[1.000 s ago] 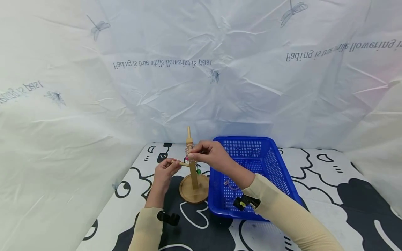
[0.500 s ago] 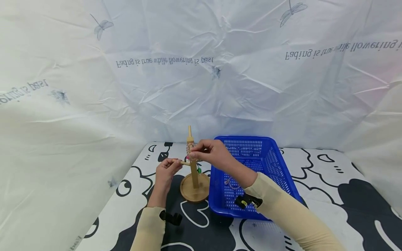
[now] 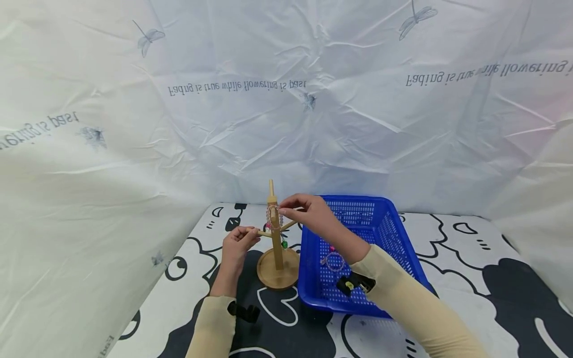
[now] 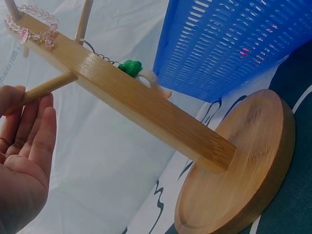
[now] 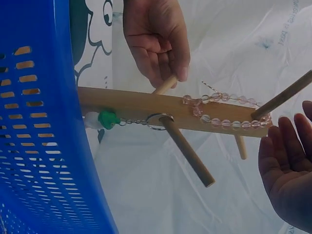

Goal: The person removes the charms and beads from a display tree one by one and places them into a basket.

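Note:
A wooden peg stand [image 3: 277, 258] stands upright on its round base [image 4: 263, 141]. My left hand [image 3: 236, 244] pinches one of its lower pegs [image 4: 48, 87] between thumb and fingers. From an upper peg [image 5: 287, 93] hangs a pink clear-bead bracelet [image 5: 236, 124], lying along the post. My right hand [image 3: 313, 216] is beside the top of that bracelet, fingers loosely extended and holding nothing. A keychain with a green-and-white charm [image 5: 108, 119] hangs by its ring from another peg [image 5: 191, 153].
A blue plastic basket [image 3: 309, 297] stands right of the stand, under my right forearm. Inside lie another beaded bracelet [image 3: 334, 261] and a small pink piece [image 3: 332, 248]. A white printed sheet [image 3: 241, 134] rises behind the table's black-and-white cloth [image 3: 456, 288].
My right hand has let go of the pink bracelet and drawn slightly up and right, leaving it on the peg. My left hand keeps its pinch on the lower peg.

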### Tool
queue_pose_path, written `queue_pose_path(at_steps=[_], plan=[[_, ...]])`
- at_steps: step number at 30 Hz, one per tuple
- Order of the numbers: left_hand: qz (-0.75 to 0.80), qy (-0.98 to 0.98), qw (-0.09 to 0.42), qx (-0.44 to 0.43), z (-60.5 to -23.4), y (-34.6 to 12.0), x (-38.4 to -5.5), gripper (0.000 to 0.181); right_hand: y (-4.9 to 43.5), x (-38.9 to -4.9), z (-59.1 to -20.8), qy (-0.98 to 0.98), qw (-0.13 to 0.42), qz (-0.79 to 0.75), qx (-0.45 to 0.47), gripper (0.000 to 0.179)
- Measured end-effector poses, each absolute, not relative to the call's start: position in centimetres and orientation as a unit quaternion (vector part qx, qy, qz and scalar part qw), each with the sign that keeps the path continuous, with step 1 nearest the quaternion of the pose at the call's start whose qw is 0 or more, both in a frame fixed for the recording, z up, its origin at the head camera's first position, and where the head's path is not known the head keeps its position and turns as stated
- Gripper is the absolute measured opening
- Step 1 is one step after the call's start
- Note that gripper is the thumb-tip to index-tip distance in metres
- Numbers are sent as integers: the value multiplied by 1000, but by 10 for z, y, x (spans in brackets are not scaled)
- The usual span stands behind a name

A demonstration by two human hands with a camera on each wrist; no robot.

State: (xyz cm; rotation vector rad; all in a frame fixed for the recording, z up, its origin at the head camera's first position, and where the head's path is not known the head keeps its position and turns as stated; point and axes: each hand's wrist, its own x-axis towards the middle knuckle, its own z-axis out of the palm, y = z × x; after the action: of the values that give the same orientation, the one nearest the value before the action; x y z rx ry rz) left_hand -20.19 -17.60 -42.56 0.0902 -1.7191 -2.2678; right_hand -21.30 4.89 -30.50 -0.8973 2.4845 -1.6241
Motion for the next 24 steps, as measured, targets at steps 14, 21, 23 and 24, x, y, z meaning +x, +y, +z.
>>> queue_pose_path(at_steps=[14, 21, 23, 24], plan=[[-782, -605, 148, 39, -424, -174, -201, 24, 43, -227, -321, 797, 11, -552, -246, 26], [-782, -605, 145, 39, -424, -174, -201, 21, 38, -231, -328, 794, 2, -558, -240, 25], [-782, -606, 141, 37, -423, -177, -205, 21, 34, -234, -328, 794, 1, -561, -234, 24], [-781, -607, 139, 37, -423, -179, -208, 21, 32, -235, -328, 792, 1, -564, -232, 24]])
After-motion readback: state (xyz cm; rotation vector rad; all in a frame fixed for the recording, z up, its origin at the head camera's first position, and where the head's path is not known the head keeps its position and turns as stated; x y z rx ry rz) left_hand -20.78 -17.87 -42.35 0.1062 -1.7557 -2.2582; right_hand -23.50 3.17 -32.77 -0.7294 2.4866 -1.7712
